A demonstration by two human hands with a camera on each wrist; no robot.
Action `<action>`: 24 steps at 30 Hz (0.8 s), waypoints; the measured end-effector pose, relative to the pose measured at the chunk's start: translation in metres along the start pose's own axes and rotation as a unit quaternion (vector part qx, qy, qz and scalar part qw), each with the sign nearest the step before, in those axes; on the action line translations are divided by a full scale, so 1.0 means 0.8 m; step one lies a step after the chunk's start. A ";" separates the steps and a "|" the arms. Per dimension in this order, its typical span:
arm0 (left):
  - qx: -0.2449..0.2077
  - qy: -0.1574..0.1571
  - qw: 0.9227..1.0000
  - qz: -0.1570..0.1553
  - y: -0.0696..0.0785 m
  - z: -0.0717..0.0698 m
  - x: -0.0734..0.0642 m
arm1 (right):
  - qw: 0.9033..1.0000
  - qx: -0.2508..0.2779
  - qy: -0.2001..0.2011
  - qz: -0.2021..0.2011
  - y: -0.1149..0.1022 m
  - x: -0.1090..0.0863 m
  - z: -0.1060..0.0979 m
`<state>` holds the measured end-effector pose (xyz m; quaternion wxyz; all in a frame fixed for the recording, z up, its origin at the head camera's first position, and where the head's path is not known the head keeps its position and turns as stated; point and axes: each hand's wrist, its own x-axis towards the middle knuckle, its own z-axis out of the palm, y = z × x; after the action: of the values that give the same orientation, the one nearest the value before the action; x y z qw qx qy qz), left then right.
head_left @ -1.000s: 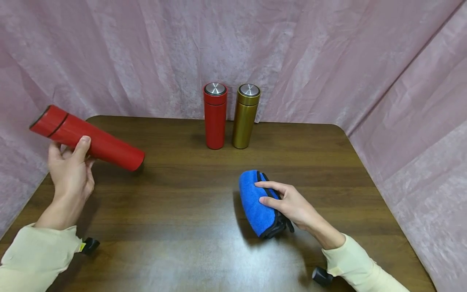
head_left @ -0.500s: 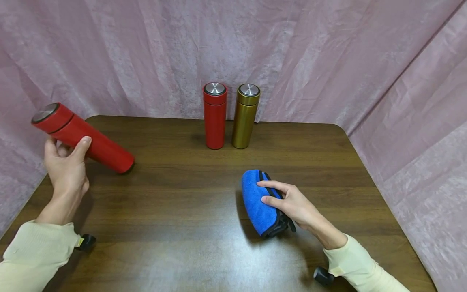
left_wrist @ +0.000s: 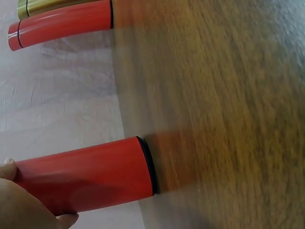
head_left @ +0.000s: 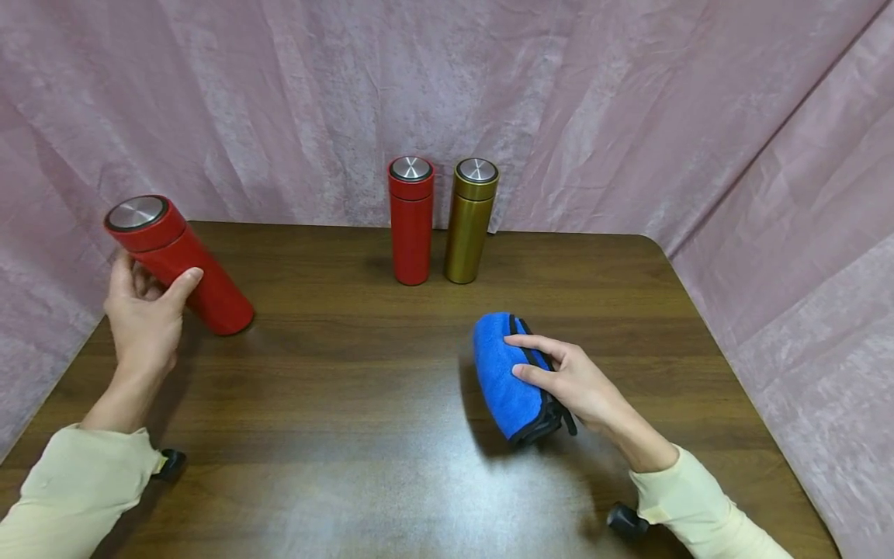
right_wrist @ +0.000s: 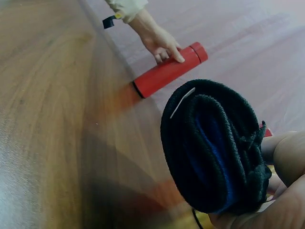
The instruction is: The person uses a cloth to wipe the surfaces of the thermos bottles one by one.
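My left hand (head_left: 145,326) grips a red thermos flask (head_left: 202,272) around its middle at the table's left side. The flask leans with its silver lid up and to the left, and its black-rimmed base is low over the wood in the left wrist view. On the right, my right hand (head_left: 583,380) holds a rolled blue towel (head_left: 504,388) with black edging, thumb and fingers on its upper side. The right wrist view looks into the towel's rolled end (right_wrist: 209,148), where a small white label (right_wrist: 182,102) shows. Part of the right hand's grip is hidden behind the roll.
A second red thermos flask (head_left: 410,233) and a gold one (head_left: 470,233) stand upright side by side near the back edge of the brown wooden table (head_left: 335,365). Pink curtains (head_left: 293,101) hang behind the table and along its sides.
The red flask in my left hand has swung more upright, its lid moving right and its base slightly left. My right hand has shifted a little right and farther back with the towel.
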<state>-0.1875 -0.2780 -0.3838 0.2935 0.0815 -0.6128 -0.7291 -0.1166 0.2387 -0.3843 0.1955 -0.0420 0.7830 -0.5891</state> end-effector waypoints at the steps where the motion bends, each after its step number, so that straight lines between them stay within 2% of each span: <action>1: 0.008 -0.006 1.000 0.001 0.000 0.001 0.000 | 1.000 0.000 0.001 0.000 -0.001 0.000 -0.002; 10: 0.051 -0.023 0.998 0.009 -0.006 0.000 -0.002 | 1.000 0.005 0.015 -0.002 -0.012 -0.006 -0.015; 15: 0.114 -0.029 0.993 0.031 -0.007 0.000 -0.005 | 1.000 -0.010 0.026 -0.011 -0.018 -0.010 -0.024; 19: 0.163 -0.032 0.985 0.040 0.001 0.005 -0.013 | 0.999 -0.014 0.031 -0.013 -0.023 -0.012 -0.029; 21: 0.183 -0.025 0.982 0.049 0.009 0.011 -0.021 | 0.999 -0.011 0.034 -0.012 -0.026 -0.012 -0.031; 24: 0.198 0.011 0.977 0.076 0.023 0.023 -0.040 | 0.999 -0.010 0.035 -0.017 -0.029 -0.012 -0.033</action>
<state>-0.1640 -0.2467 -0.3703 0.3328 0.0988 -0.7460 -0.5682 -0.1208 0.2587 -0.3540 0.1571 -0.0366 0.7944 -0.5856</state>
